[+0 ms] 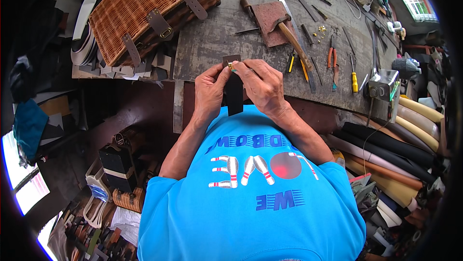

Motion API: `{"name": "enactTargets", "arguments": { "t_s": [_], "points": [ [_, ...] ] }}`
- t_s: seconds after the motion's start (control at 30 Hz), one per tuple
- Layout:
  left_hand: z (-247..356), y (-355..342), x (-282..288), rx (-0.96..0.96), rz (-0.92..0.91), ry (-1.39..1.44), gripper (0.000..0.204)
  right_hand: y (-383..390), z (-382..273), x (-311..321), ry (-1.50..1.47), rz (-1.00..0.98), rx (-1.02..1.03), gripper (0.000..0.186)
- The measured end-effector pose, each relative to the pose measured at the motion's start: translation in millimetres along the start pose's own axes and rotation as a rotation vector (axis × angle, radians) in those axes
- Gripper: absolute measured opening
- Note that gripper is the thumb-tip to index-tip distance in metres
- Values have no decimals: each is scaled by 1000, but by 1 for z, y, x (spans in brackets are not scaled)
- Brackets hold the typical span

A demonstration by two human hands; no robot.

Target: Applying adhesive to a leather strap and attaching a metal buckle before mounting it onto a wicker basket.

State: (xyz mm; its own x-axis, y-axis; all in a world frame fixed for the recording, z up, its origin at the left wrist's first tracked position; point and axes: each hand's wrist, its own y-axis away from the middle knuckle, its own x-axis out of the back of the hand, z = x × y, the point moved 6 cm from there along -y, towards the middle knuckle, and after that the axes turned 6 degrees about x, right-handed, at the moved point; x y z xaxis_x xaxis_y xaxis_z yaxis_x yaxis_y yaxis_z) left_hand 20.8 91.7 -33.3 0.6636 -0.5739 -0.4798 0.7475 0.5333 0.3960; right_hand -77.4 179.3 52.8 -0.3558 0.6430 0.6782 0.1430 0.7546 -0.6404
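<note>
A dark brown leather strap (235, 98) hangs upright over the near edge of the workbench, its upper end between my hands. My left hand (208, 90) pinches the strap's left side, thumb near the top. On the strap's face sits a small brass-coloured fitting (231, 66), partly covered by fingertips. Thumb and fingers of my right hand (264, 86) are closed on that fitting, against the strap. Its exact shape is too small to make out. Beyond my right hand, a hammer (291, 35) leans with its head on a reddish block (273, 14).
A wicker case (144, 13) with leather straps stands at the bench's left. On the workbench (212, 29) lie red-handled pliers (332, 57), a yellow screwdriver (354, 81), a metal ruler (283, 3) and several small brass pieces (321, 30). Rolls of material (386, 147) lie at right.
</note>
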Motion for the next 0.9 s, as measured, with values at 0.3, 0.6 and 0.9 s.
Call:
{"name": "enactTargets", "arguments": {
  "t_s": [0.3, 0.6, 0.9],
  "points": [
    [-3, -1, 1, 3, 5, -39, 29, -6, 2, 3, -27, 22, -37, 28],
    [3, -10, -5, 17, -75, 72, 28, -29, 34, -7, -132, -156, -312, 18],
    [11, -23, -6, 111, -149, 101, 24, -73, 85, -33, -268, -614, -455, 22]
  ]
}}
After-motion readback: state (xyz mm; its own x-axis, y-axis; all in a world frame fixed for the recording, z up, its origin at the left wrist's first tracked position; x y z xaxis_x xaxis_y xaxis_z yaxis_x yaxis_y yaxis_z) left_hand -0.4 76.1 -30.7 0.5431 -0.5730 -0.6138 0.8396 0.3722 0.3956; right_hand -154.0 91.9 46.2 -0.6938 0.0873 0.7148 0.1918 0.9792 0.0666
